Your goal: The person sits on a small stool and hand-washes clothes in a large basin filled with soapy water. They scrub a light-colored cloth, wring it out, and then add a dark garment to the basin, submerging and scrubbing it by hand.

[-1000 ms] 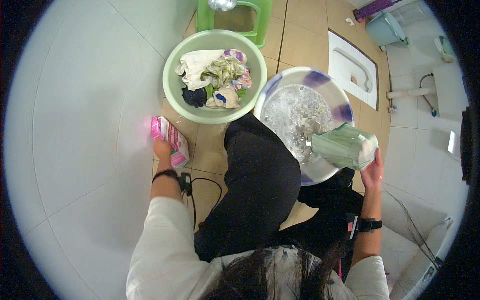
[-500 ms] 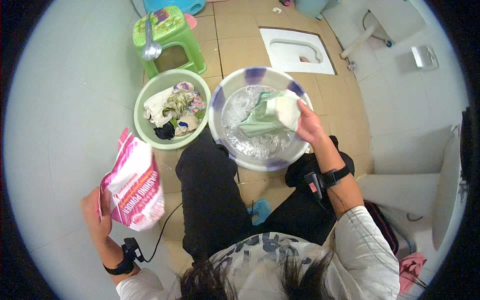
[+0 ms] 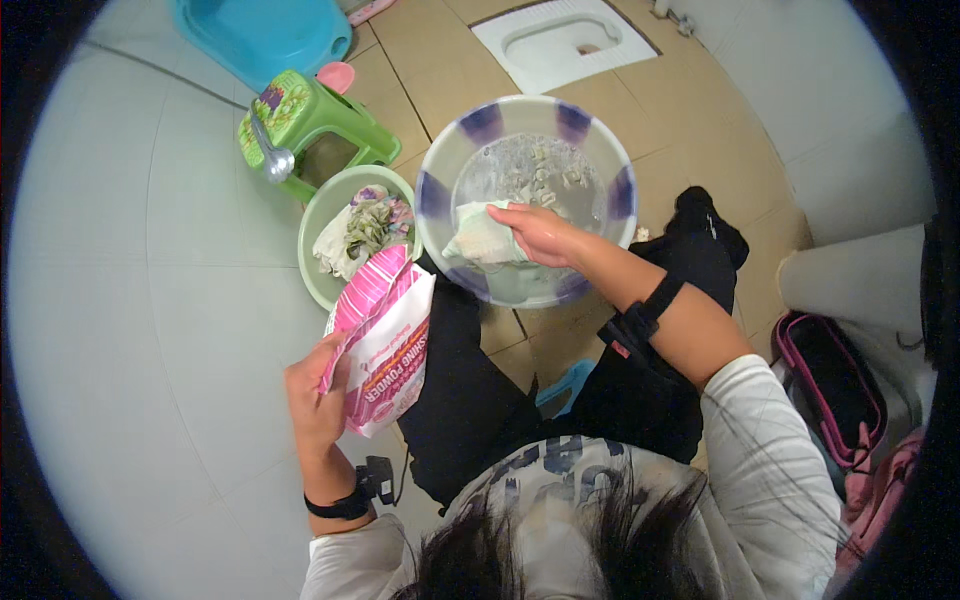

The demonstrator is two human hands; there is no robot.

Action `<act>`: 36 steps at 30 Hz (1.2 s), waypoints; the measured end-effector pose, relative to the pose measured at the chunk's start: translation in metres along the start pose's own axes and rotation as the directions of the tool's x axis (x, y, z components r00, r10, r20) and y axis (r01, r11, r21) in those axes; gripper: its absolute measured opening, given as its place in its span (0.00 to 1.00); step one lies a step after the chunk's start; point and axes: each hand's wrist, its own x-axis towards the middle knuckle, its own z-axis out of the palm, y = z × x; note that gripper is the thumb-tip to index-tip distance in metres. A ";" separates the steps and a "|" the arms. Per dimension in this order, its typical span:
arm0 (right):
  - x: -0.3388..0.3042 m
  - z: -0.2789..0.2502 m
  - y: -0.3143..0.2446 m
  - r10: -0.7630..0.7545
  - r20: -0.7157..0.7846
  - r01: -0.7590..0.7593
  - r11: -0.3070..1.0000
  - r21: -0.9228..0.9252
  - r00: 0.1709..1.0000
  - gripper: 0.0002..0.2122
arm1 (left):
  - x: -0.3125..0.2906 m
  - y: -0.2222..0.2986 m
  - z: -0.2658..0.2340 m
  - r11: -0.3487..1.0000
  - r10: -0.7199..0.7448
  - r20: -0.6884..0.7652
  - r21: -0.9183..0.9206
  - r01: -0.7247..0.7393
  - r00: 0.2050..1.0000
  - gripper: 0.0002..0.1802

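My left hand (image 3: pixel 316 388) grips the edge of a pink-and-white laundry detergent bag (image 3: pixel 392 355), held tilted beside my left knee. My right hand (image 3: pixel 543 236) is closed on a pale green garment (image 3: pixel 485 240) with a whitish part folded over, over the near side of a large white-and-purple basin (image 3: pixel 428 198). Sudsy water (image 3: pixel 520 165) fills the basin, and the lower part of the garment hangs toward it. To the left, a light green basin (image 3: pixel 310 245) holds several crumpled clothes (image 3: pixel 370 228); the detergent bag hides its near side.
Behind the small basin stands a green stool (image 3: pixel 345 115) with a shower head (image 3: pixel 277 163) hanging in front. A blue tub (image 3: pixel 265 40) and a pink scoop (image 3: pixel 336 76) lie beyond. A squat toilet (image 3: pixel 530 75) is set in the far floor. A black-and-pink bag (image 3: pixel 830 375) sits at right.
My left hand has brought the detergent bag right, up to the small basin's near edge. My right hand has carried the garment left and nearer within the large basin. The view has shifted.
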 end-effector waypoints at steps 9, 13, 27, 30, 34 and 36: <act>0.024 -0.007 0.011 0.018 -0.045 -0.030 0.962 -0.271 0.999 0.16 | 0.045 0.005 0.048 0.970 0.138 -0.017 0.205 -0.132 0.990 0.11; 0.022 -0.011 0.007 0.057 0.017 -0.054 0.988 -0.143 0.998 0.18 | 0.040 0.001 0.049 0.981 0.118 -0.084 0.162 -0.103 0.989 0.11; 0.010 -0.014 0.002 0.027 -0.027 -0.033 0.967 -0.255 0.999 0.14 | 0.038 -0.001 0.048 0.965 0.193 -0.101 0.202 -0.170 0.976 0.10; 0.011 -0.014 0.000 0.035 -0.037 -0.038 0.995 -0.093 0.999 0.14 | 0.034 0.000 0.045 0.976 0.174 -0.102 0.146 -0.159 0.979 0.11; 0.005 -0.010 -0.004 0.099 -0.050 -0.102 0.993 -0.059 0.994 0.15 | 0.036 -0.001 0.045 0.975 0.159 -0.088 0.170 -0.142 0.983 0.16; 0.006 -0.012 -0.004 0.120 -0.023 -0.121 0.992 -0.038 0.992 0.15 | 0.042 -0.004 0.051 0.944 0.221 -0.067 0.264 -0.196 0.973 0.18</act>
